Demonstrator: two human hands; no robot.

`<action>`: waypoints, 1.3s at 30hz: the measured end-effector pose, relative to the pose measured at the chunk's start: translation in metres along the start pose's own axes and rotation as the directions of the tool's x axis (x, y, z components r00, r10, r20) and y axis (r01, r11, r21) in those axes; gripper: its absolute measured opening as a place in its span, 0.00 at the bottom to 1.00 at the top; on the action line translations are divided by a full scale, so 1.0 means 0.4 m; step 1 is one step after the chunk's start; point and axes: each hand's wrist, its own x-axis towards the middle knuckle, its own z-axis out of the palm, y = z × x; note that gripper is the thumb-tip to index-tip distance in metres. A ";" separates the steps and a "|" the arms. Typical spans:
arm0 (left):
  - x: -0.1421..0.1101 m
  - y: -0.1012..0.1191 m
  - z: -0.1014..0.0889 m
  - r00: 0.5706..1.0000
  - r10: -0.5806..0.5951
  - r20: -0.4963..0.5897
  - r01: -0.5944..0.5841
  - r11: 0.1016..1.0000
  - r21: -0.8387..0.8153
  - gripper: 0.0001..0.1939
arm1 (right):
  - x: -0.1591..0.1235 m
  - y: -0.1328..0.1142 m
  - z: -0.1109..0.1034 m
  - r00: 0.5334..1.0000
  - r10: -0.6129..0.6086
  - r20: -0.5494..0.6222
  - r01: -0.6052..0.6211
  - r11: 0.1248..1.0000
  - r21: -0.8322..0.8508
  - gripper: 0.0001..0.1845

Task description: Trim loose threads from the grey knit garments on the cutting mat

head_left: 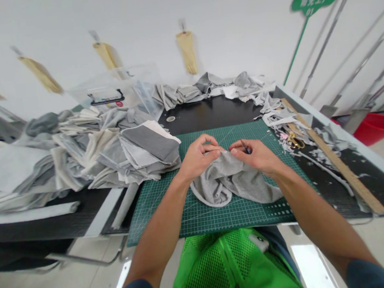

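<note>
A piece of light grey knit fabric (pixel 230 178) hangs from both hands, its lower folds resting on the green cutting mat (pixel 199 222). My left hand (pixel 201 156) is closed, pinching the fabric's top edge between thumb and fingers. Close beside it, my right hand (pixel 255 156) is closed too, with its thumb and forefinger at the same edge. Tucked in the right hand is a small dark tool (pixel 246 148), which looks like thread snips; the fingers hide most of it.
Left of the mat lies a big heap of grey and white cloth pieces (pixel 78 149), a clear plastic box (pixel 120 87) behind it. More cloth (pixel 203 87) lines the back. On the right are gold-handled scissors (pixel 294 140), scraps and a wooden ruler (pixel 338 162).
</note>
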 end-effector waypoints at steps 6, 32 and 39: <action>-0.001 0.002 0.004 1.000 -0.021 -0.011 0.021 1.000 0.021 0.26 | -0.001 0.007 0.004 0.995 -0.078 -0.066 0.080 0.996 0.030 0.19; 0.009 -0.017 0.028 0.984 -0.120 -0.134 0.096 0.980 -0.171 0.23 | 0.000 0.025 -0.027 0.916 -0.363 -0.173 0.280 0.884 -0.375 0.15; 0.005 -0.012 0.030 0.984 -0.136 -0.119 0.114 0.978 -0.172 0.25 | -0.010 0.014 -0.023 0.881 -0.460 -0.112 0.370 0.816 -0.445 0.15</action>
